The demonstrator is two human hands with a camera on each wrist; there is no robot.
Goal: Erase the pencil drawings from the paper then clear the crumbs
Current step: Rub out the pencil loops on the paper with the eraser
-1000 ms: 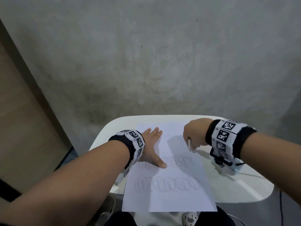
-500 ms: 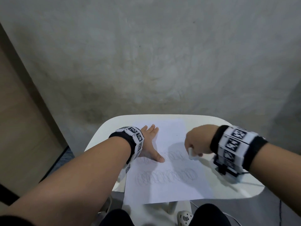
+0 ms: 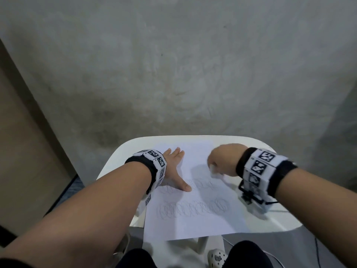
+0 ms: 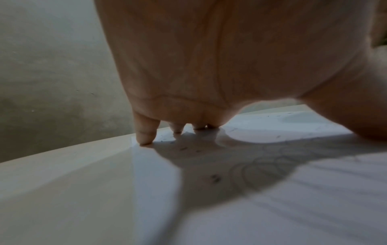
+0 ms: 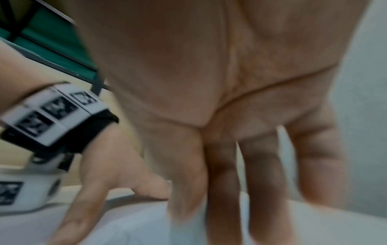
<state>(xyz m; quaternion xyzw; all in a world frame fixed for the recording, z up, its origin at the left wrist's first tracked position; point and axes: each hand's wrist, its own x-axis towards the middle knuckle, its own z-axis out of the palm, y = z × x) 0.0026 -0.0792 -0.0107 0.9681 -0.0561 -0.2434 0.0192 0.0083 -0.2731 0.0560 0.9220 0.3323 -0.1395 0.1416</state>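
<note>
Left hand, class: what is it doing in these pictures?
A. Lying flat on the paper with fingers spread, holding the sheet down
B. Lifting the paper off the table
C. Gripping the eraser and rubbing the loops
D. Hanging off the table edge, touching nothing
A: the left hand lies flat on the paper, fingers straight and thumb out by the upper row of pencil loops, while the right hand holds the white eraser.
</note>
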